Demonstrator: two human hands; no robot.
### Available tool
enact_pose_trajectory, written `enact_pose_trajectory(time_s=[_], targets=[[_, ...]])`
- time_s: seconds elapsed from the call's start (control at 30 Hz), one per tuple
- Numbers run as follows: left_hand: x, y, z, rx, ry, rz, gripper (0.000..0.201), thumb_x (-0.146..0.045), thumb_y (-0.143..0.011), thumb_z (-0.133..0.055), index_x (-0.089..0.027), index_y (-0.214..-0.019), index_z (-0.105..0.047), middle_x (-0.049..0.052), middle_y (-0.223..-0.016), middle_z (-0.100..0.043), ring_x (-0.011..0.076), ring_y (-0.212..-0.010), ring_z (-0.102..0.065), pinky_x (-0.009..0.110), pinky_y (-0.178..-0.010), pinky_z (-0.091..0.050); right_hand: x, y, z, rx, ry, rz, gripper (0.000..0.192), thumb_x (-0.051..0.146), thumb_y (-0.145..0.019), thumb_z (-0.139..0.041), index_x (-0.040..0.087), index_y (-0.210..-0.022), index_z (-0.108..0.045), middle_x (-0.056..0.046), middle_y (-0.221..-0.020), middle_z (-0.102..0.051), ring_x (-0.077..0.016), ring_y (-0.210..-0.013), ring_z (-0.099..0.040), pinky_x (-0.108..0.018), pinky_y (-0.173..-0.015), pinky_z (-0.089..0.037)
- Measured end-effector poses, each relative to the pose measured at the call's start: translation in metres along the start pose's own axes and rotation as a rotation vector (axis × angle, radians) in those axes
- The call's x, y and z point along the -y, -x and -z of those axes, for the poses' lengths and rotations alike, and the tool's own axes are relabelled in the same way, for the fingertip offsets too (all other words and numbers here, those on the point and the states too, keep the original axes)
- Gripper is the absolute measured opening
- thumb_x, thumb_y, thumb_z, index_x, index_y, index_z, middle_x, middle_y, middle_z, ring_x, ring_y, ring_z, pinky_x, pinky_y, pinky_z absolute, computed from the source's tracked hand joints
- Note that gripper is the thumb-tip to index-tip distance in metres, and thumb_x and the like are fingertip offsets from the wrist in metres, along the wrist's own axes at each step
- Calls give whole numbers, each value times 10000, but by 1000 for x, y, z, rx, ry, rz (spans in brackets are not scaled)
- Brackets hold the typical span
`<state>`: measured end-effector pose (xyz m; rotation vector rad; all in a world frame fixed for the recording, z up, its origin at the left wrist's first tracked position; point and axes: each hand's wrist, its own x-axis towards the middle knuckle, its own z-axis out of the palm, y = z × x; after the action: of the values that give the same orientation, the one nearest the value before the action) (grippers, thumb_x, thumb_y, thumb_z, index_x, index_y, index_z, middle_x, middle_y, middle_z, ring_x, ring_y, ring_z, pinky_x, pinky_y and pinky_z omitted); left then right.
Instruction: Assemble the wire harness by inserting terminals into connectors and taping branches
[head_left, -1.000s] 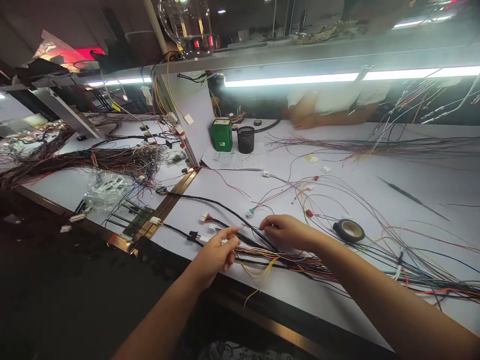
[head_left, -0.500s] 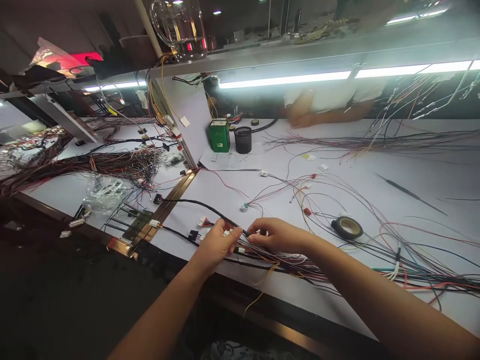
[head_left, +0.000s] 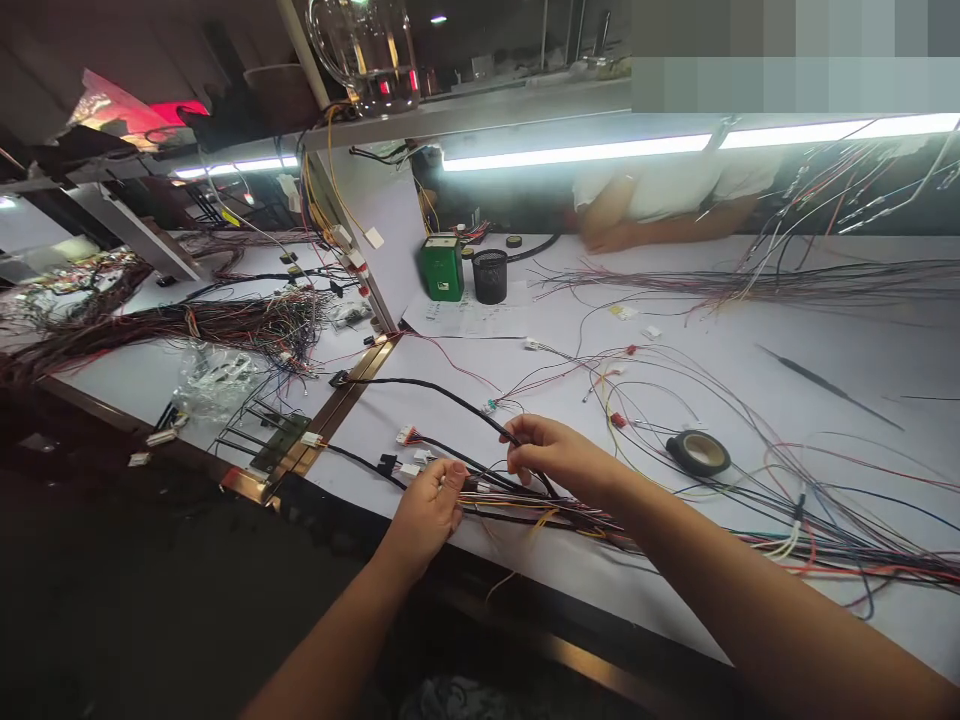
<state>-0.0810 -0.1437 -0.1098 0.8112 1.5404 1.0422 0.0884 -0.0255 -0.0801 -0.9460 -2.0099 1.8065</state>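
A black sleeved cable [head_left: 431,386] arches over the table from a dark connector [head_left: 340,379] at its left end. My right hand [head_left: 559,455] pinches this cable between thumb and fingers, lifting its middle. Lower and to the left, my left hand [head_left: 427,512] is closed with its thumb pressed on the fingers; thin wires come out on its right side. Just behind the left hand lie a black connector [head_left: 387,464] and a white connector with orange and dark wires [head_left: 406,435]. A bundle of loose wires [head_left: 592,520] runs right, passing under my right forearm.
A roll of black tape [head_left: 699,454] lies right of my right hand. Farther back stand a green box [head_left: 442,268] and a black mesh cup [head_left: 490,277]. A pegged fixture [head_left: 279,442] sits on the table's left edge. Across the table are another person's forearms [head_left: 637,235].
My left hand has let go of the black cable and moved slightly down and left. My right hand has raised the cable, which now arches higher; the hands are farther apart.
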Motion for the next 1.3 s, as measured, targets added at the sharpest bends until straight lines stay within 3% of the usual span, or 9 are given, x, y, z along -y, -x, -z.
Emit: enact_pose_trajectory(time_s=[0.13, 0.23, 0.33, 0.53, 0.63, 0.73, 0.93, 1.13, 1.3], targets=[[3, 4, -3, 10, -39, -25, 422, -619, -838, -457, -198, -830, -493, -84, -448, -365, 71, -393, -297, 190, -397, -225, 19, -29, -11, 115, 153, -71, 394, 481, -843, -513, 166, -1066, -594, 11, -605, -612, -129, -498, -539, -259, -532, -420], [5, 5, -5, -32, -45, -53, 400, -588, -847, -473, -193, -883, -529, -71, -487, -411, 81, -426, -345, 197, -419, -266, 29, -54, -26, -57, 355, 0, 310, 413, -841, -533, 171, -1002, -642, -37, -738, -668, -162, -647, -592, -276, -620, -429], [8, 6, -5, -79, 14, -48, 411, -578, -828, -512, -182, -922, -568, -68, -532, -407, 75, -446, -346, 196, -427, -256, 29, -60, -35, -174, 367, 102, 261, 377, -886, -462, 196, -967, -631, -37, -866, -658, -164, -816, -576, -278, -730, -416], [14, 8, -6, -101, 113, 13, 432, -582, -844, -480, -176, -953, -576, -94, -455, -289, 69, -411, -259, 198, -415, -173, 13, -21, -14, -379, -139, 328, 271, 473, -926, -363, 239, -990, -484, 58, -609, -414, -108, -508, -392, -234, -486, -326], [15, 7, -8, -109, 142, -28, 421, -576, -859, -462, -180, -954, -571, -82, -487, -321, 70, -439, -287, 196, -426, -191, 2, 6, 7, -548, -185, 373, 228, 467, -935, -358, 259, -973, -443, 57, -612, -422, -118, -517, -408, -251, -517, -356], [14, 7, -8, -111, 150, -78, 401, -559, -867, -467, -181, -955, -570, -71, -535, -350, 67, -464, -318, 194, -437, -214, -13, 31, 26, -658, -215, 352, 184, 433, -943, -374, 264, -967, -440, 39, -668, -506, -125, -574, -497, -276, -598, -430], [4, 11, -8, -127, 41, -148, 380, -544, -877, -455, -182, -942, -550, -67, -571, -359, 73, -484, -357, 192, -457, -275, -45, 62, 49, -714, -432, 187, 201, 434, -904, -500, 241, -961, -490, 1, -809, -625, -164, -787, -644, -382, -815, -522], [-15, 16, -11, -135, -17, -249, 329, -515, -894, -443, -192, -887, -507, -62, -633, -386, 69, -511, -395, 191, -499, -339, -66, 80, 52, -768, -348, 127, 284, 489, -887, -520, 225, -988, -546, -46, -931, -666, -204, -963, -638, -340, -804, -539], [-21, 16, -13, -119, -64, -292, 344, -502, -909, -419, -182, -938, -543, -51, -642, -410, 73, -521, -405, 199, -507, -357, -78, 93, 43, -849, -376, 172, 239, 470, -887, -529, 247, -967, -554, -21, -1000, -628, -149, -859, -644, -280, -744, -553]])
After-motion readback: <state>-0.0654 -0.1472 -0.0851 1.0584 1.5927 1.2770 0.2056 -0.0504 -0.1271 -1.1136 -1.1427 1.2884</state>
